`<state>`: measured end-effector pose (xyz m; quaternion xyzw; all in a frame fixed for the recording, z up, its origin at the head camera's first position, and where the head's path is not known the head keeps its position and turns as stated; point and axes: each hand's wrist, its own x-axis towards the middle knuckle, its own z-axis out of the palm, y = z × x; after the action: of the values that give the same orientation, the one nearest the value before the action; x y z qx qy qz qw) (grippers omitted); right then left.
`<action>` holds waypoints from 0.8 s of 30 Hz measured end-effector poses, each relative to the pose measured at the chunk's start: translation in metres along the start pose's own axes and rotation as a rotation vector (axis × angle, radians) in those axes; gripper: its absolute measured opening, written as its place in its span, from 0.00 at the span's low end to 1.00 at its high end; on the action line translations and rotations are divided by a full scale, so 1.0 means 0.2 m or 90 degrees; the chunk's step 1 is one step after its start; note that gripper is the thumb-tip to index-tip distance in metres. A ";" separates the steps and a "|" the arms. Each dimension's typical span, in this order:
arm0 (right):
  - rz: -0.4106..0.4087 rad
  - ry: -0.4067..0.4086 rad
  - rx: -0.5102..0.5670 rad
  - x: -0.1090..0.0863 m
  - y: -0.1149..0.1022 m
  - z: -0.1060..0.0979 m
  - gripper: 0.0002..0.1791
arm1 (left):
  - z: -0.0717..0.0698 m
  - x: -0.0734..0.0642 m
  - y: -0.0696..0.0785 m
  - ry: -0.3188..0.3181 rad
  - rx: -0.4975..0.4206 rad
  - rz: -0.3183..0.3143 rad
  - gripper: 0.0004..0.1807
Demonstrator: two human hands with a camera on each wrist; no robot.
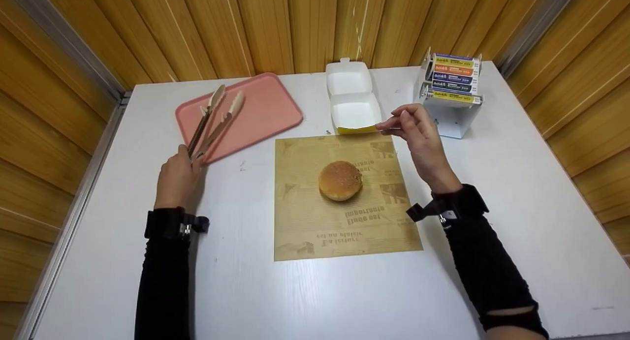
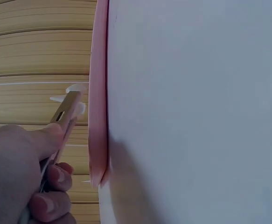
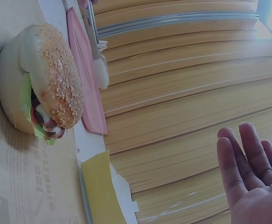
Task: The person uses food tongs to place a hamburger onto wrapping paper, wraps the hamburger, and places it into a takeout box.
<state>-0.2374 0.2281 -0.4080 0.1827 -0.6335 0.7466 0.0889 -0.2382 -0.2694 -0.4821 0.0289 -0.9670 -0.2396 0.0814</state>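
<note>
My left hand point(image 1: 177, 180) grips the handle end of metal tongs point(image 1: 220, 128) with pale tips, spread apart over a pink tray point(image 1: 270, 106). In the left wrist view, the thumb and curled fingers wrap round the tongs point(image 2: 66, 112). A sesame-bun burger point(image 1: 340, 180) sits on brown printed wrapping paper point(image 1: 305, 227). From the side, the right wrist view shows lettuce and filling in the burger point(image 3: 47, 84). My right hand point(image 1: 423, 145) hovers by the paper's far right corner, near an opened white burger box point(image 1: 355, 114) with a yellow front. Its fingers point(image 3: 252, 158) hold nothing.
A white rack point(image 1: 450, 116) with several stacked, coloured, printed packets point(image 1: 454, 77) stands at the back right of the white table point(image 1: 236, 281). Wood-patterned walls point(image 1: 310, 25) close off the back and both sides.
</note>
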 end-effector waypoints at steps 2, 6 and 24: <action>0.002 0.001 -0.001 0.00 0.00 0.00 0.14 | 0.00 0.00 -0.01 -0.017 -0.008 -0.019 0.27; 0.004 0.006 -0.002 0.00 -0.01 -0.01 0.15 | 0.00 0.00 -0.03 -0.045 -0.017 -0.043 0.32; 0.025 0.005 -0.017 0.00 -0.03 0.00 0.13 | 0.02 0.03 -0.02 -0.025 -0.067 -0.026 0.30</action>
<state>-0.2358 0.2292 -0.4026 0.1659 -0.6464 0.7406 0.0789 -0.2453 -0.2718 -0.4860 0.0394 -0.9538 -0.2920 0.0592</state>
